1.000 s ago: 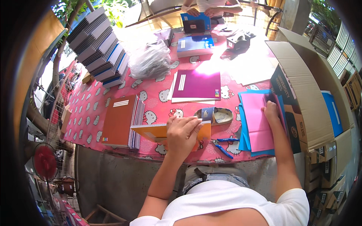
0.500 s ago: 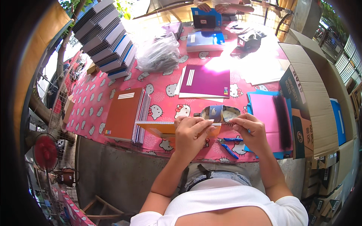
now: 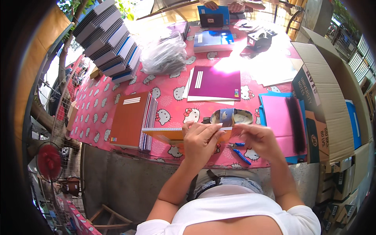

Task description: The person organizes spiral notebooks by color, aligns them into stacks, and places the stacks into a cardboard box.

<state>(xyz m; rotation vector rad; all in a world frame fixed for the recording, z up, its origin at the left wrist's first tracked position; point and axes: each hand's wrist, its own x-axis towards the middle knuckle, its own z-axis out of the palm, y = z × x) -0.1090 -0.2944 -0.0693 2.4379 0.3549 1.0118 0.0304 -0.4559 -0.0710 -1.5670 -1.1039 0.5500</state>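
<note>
Orange notebook, one: located at the near edge of the table, held up on edge, its bound edge of white pages uppermost, just right of the brown notebooks.

Left hand: clamped on the orange notebook, fingers over the upper edge toward its right part.

Right hand: at the right end of the same edge, fingertips bent toward it; blurred, so whether the fingers are closed on anything cannot be told.

Pliers, blue-handled: on the table below the right hand, partly covered by it.

Oval container, with a blue band across: just beyond the two hands.

Brown notebooks, stacked: left of the orange notebook, spiral edges to the right.

Purple notebook: flat, beyond the oval container, pale sheets showing under it.

Pink sheet: right of the right hand, over blue sheets; black coils lie along its right side.

Carton, open: at the table's right side.

Plastic bag, clear: far left, beside a tall stack of notebooks.

Blue notebook: flat, far side, before a co-worker's hands, which hold another blue item upright.
</note>
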